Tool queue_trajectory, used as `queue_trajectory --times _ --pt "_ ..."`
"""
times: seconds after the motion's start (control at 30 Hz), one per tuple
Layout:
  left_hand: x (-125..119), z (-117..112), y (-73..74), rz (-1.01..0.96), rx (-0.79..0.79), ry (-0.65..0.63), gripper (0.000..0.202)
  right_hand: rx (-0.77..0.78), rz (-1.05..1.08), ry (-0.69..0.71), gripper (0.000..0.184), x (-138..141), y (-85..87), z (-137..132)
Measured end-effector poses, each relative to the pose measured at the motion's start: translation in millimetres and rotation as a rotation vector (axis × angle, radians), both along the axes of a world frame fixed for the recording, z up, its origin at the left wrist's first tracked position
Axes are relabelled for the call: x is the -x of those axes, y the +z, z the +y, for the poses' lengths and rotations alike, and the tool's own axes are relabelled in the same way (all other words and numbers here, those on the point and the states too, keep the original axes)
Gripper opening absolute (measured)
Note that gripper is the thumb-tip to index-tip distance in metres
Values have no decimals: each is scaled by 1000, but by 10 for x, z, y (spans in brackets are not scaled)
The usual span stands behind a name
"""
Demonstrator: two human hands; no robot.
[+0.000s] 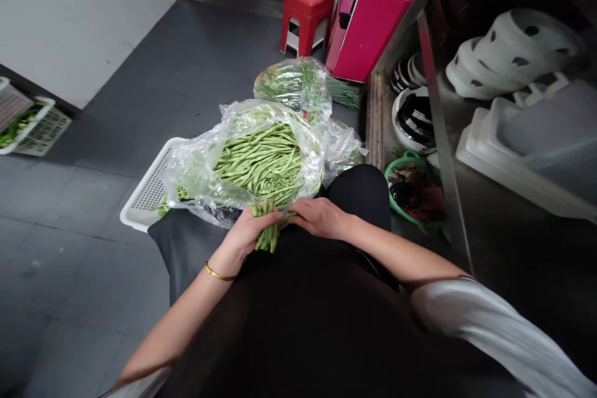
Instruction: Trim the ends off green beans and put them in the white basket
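My left hand (247,233), with a gold bangle on the wrist, is closed round a small bunch of green beans (267,227) held over my dark lap. My right hand (317,216) rests beside it, fingers curled onto the same bunch at its top. Just beyond both hands stands an open clear plastic bag (200,168) full of long green beans (261,161). The bag sits partly on a white perforated basket (147,193) on the floor.
A second plastic bag of beans (291,84) lies farther back, before a red stool (308,12) and a pink cabinet (373,18). At right a steel shelf (441,137) holds bowls, white trays and colanders. A green basket (405,189) sits below. White crates (28,121) stand far left.
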State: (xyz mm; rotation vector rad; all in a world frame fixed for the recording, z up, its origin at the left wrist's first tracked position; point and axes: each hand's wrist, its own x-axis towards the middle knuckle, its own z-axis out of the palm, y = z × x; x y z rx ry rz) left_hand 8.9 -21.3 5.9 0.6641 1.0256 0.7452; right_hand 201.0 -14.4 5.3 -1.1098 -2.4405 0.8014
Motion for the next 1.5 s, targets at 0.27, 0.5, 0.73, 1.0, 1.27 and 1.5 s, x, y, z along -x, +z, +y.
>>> queue_trajectory --times 0.27,0.5,0.73,1.0,1.27,1.5 --pt "-58 3 42 155 -178 -173 23 293 319 -192 41 53 47 80" --pt "-4 84 -32 517 -362 -2 24 267 -261 -156 33 87 -55 660" --pt "102 119 -16 61 -19 45 14 17 -655 -93 28 472 -347 1125" --pt "-5 145 -29 -122 186 301 27 183 164 -302 13 305 14 322" --pt "-66 92 -101 -71 47 365 35 -25 -23 -147 25 188 -53 -177" --pt "-24 5 -31 240 -325 373 38 418 -54 -233 27 201 -161 -38"
